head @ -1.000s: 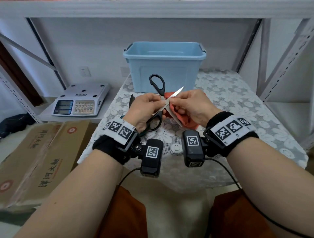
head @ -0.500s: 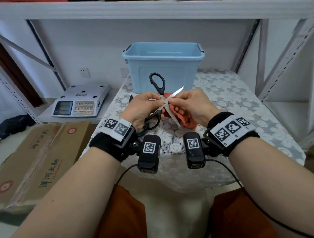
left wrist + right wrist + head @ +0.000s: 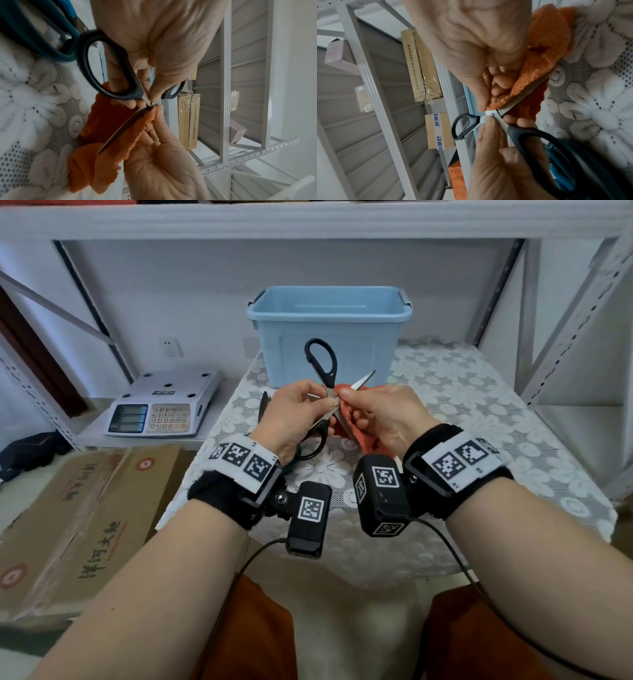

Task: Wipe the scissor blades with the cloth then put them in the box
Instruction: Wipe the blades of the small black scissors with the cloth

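Black-handled scissors (image 3: 322, 361) are held spread open above the lace-covered table (image 3: 479, 412). My left hand (image 3: 308, 405) pinches them at the pivot, thumb on the screw (image 3: 492, 115). An orange cloth (image 3: 366, 440) is folded around one blade close to the pivot, and my right hand (image 3: 356, 402) pinches it there. In the left wrist view the other blade (image 3: 123, 127) lies bare across the cloth (image 3: 102, 159). The light blue box (image 3: 359, 350) stands open just behind the hands.
A second pair of scissors with teal handles (image 3: 42, 33) lies on the table under my left hand. A white weighing scale (image 3: 164, 409) sits on a low shelf at the left, above a cardboard carton (image 3: 68, 525). Shelf uprights (image 3: 561, 337) close the right side.
Both hands and the scissors have risen slightly. The cloth now covers more of the upper blade, leaving a shorter bare tip.
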